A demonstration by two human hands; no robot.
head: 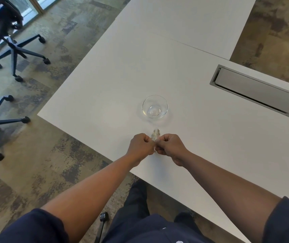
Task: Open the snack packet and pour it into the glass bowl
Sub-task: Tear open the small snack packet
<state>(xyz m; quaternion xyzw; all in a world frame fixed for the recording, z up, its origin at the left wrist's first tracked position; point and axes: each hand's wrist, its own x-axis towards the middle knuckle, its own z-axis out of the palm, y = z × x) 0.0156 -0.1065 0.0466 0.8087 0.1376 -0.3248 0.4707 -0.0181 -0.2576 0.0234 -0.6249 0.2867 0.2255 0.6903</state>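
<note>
Both grips are closed on one item: the left hand [141,145] and the right hand [170,146] meet fist to fist, fingers curled tight, pinching between them the near end of a small clear plastic snack packet [155,135]. The packet's far end projects beyond the knuckles, showing pale contents; whether it is torn open cannot be told. The packet is held just above the flat white desk [201,141], close to its near edge. Beyond the hands, near but not touching the packet, a small round clear glass bowl [155,106] stands upright on the desk with nothing in it. To the right, well apart, a grey rectangular metal cable hatch [255,91] is set flush into the desk. Two black wheeled office chairs [15,48] stand on the mottled carpet at left.
</note>
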